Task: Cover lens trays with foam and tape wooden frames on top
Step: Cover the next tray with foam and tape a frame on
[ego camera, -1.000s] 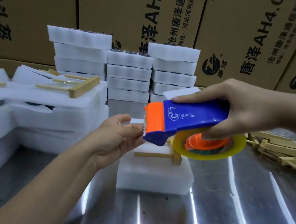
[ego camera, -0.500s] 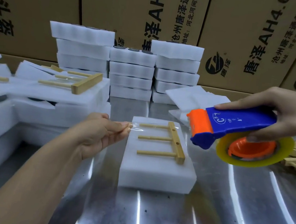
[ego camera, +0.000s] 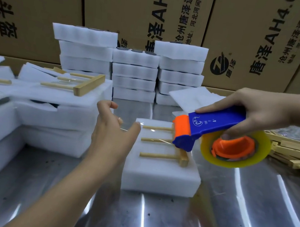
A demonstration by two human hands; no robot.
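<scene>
My right hand [ego camera: 259,116] grips the tape dispenser [ego camera: 214,125], nose over the wooden frame [ego camera: 159,155] on the foam block [ego camera: 155,179] below it. Left hand [ego camera: 112,133] loosely spread beside that block; whether it holds anything I cannot tell

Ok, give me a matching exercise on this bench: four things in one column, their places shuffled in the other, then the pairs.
Things:
1. tape dispenser
2. wooden frame
3. spare wooden frames
4. foam stacks

Places:
A. at the back, in front of the cardboard boxes
B. gripped in the right hand
C. lying on the foam block in the middle
D. heaped at the right edge of the metal table

Pairs: 1-B, 2-C, 3-D, 4-A
</scene>
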